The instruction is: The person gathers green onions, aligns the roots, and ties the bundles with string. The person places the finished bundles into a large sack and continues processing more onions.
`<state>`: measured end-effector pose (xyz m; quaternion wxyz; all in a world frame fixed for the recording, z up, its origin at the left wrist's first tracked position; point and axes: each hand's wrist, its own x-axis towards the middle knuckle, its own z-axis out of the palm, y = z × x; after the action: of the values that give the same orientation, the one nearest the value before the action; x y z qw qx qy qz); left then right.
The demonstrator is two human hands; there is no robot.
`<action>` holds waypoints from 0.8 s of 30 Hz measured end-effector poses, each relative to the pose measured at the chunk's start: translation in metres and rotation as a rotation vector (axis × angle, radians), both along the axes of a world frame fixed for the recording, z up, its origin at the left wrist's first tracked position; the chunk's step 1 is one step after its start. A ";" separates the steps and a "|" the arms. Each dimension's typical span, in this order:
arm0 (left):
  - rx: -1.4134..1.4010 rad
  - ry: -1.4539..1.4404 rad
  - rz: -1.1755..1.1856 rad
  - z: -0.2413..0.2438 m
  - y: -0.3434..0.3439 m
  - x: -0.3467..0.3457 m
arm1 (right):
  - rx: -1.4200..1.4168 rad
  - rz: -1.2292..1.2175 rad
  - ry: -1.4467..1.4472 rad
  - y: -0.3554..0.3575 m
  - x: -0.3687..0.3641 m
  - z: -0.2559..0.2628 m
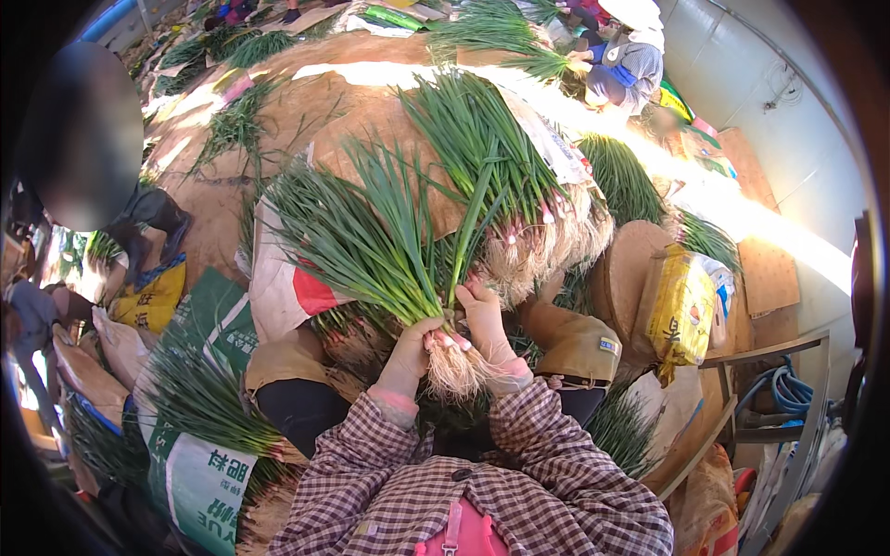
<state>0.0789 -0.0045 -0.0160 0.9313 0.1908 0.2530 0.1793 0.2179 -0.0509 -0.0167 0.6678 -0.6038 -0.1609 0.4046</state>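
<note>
Between my knees a bunch of green garlic (389, 250) fans away from me, its pale pink stem ends and stringy roots (455, 365) towards my body. My left hand (409, 353), in a thin pale glove, is closed around the stems from the left. On the right, my gloved right hand (487, 326) has its thumb and fingers at a stalk and a tie-like band near the neck of the bunch; part of its grip is hidden. Just beyond, a large pile of green garlic (487, 153) lies with roots facing right and towards me.
Bunches (208, 389) lie by my left knee on a green and white printed sack (201, 479). At right stand a round stool-like board (633, 271), a yellow packet (678, 306) and a metal frame (765, 417). A person in a white hat (626, 62) works at upper right.
</note>
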 end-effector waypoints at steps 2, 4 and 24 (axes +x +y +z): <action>-0.037 -0.148 -0.017 0.003 -0.005 -0.009 | 0.022 -0.038 0.323 -0.006 -0.006 0.006; -0.054 -0.077 0.028 0.015 -0.015 -0.005 | 0.073 0.045 0.526 -0.012 0.003 -0.005; -0.155 -0.687 0.213 0.120 -0.011 -0.108 | -0.639 1.113 -0.874 -0.018 -0.032 0.008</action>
<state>-0.0294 -0.0155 0.1040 0.9497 0.0211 -0.0430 0.3094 0.1856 -0.0691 -0.0090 0.0354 -0.7020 -0.5647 0.4324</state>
